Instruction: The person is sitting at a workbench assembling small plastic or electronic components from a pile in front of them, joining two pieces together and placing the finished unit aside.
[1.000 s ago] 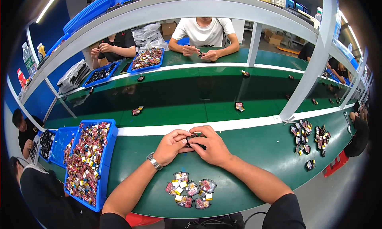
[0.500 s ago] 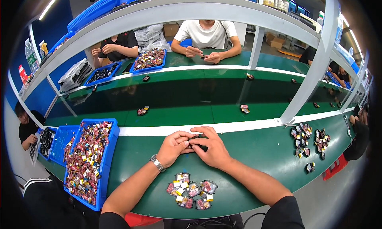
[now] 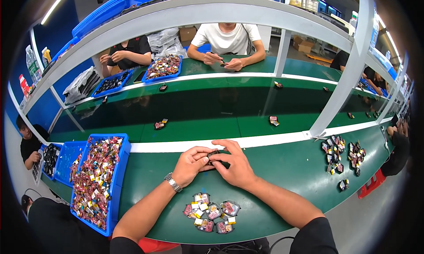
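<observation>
Both my hands meet over the green bench around a small black plastic casing (image 3: 213,154), mostly covered by fingers. My left hand (image 3: 191,165), with a metal watch on its wrist, pinches the casing between thumb and fingers. From the other side, my right hand (image 3: 234,165) presses on it with thumb and fingertips, its index finger arched above. Closer to me on the bench lies a cluster of several dark casings (image 3: 213,211) holding red boards, with white and yellow parts on them.
To the left, a blue tray (image 3: 121,174) is heaped with small red, white and yellow parts. Grouped casings (image 3: 333,153) lie at the right. Beyond a white rail (image 3: 176,145), a green conveyor (image 3: 198,126) carries scattered casings. Grey frame posts (image 3: 340,95) rise above; co-workers sit across.
Both hands stay around the casing with hardly any shift of the fingers. Pieces on the conveyor sit slightly further right, and the whole view has moved a little.
</observation>
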`<state>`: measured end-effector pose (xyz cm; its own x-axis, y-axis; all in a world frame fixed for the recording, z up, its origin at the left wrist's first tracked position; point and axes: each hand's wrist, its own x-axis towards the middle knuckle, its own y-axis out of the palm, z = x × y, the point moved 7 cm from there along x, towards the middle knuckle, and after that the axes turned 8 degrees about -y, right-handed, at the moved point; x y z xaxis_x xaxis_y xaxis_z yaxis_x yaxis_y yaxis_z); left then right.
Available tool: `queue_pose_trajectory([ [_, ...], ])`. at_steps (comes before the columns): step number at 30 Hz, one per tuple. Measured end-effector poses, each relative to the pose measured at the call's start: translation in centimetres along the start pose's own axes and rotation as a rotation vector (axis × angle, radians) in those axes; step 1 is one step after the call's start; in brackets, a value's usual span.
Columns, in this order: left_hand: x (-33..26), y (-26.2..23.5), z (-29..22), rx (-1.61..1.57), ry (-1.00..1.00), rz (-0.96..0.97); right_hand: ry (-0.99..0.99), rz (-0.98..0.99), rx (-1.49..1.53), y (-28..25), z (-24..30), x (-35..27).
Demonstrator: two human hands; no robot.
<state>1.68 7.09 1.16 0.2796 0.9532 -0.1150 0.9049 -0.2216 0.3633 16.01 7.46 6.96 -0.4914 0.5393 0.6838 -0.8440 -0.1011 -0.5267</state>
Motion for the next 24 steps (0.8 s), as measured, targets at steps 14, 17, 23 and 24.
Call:
queue_pose_trajectory([
  [14,0.2,-0.1,0.1,0.043,-0.018,-0.091,0.036,-0.028,-0.031,0.3,-0.4,0.6],
  [17,0.0,-0.2,-0.1,0.029,0.0,-0.072,-0.043,-0.067,-0.115,0.2,0.9,0.7],
  [23,0.2,-0.5,0.4,0.04,-0.042,-0.092,-0.11,-0.065,-0.231,0.1,1.6,0.5],
  [24,0.1,-0.5,0.4,0.041,-0.041,-0.091,-0.127,-0.056,-0.237,0.1,1.9,0.5],
])
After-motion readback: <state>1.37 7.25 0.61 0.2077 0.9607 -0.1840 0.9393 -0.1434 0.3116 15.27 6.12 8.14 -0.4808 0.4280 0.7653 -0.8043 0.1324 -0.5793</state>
